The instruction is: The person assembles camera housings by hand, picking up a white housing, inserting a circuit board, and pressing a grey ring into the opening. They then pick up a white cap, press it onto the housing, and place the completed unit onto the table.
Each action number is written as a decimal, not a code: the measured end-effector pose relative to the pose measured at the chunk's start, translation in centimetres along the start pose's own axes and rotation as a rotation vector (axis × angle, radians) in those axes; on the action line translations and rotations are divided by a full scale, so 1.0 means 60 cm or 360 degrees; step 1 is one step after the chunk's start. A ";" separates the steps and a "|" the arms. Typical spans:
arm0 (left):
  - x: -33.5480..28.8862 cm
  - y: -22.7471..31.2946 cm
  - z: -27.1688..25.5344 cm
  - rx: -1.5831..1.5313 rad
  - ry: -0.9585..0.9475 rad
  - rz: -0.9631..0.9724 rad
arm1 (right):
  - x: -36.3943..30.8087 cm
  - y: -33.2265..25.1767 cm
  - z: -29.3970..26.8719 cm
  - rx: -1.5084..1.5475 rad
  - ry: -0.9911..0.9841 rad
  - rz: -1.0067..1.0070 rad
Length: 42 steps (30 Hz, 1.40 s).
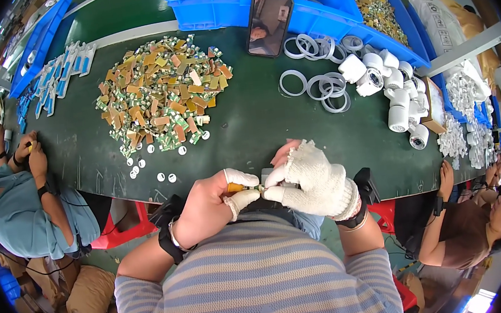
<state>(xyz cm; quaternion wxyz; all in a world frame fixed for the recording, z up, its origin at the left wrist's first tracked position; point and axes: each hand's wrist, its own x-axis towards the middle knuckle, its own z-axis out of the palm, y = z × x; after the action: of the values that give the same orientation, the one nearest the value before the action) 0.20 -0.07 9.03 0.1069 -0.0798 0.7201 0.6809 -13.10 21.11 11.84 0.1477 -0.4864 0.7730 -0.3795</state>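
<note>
My left hand (pixel 207 208), white coverings on its thumb and forefinger, pinches a small circuit board (pixel 236 187) with a yellow-orange face and a green end. My right hand (pixel 316 181) wears a white knitted glove that leaves some fingertips bare. Its thumb and forefinger close at the board's green end, and what they hold there is hidden. A greyish piece (pixel 266 173) shows between the hands, too small to name. Both hands are just above the table's near edge. Beyond them lies a heap of similar small circuit boards (pixel 163 95), with several round white stickers (pixel 172 178) in front.
Pale rings (pixel 293 83) and white plastic housings (pixel 398 109) lie right on the green table (pixel 247 120). A phone (pixel 271 23) leans on a blue bin (pixel 212 12) of rings. Blue-and-white parts (pixel 61 72) lie far left. People sit on either side (pixel 38 207).
</note>
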 end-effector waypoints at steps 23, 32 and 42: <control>0.015 -0.024 -0.001 -0.0674 -0.0245 0.0131 | 0.003 0.012 -0.009 0.0456 -0.0014 -0.0089; 0.006 -0.009 -0.014 -0.0154 -0.0028 0.0051 | 0.004 0.044 0.018 0.0462 0.0082 -0.0182; 0.003 -0.024 0.014 0.0034 -0.0086 0.0441 | -0.010 0.026 0.034 0.0220 0.0443 0.0035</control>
<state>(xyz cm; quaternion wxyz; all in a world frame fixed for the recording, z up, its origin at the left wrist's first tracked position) 0.46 0.66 7.58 0.0321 0.0398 0.7284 0.6833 -12.58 21.11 9.28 0.0763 -0.4093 0.7633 -0.4940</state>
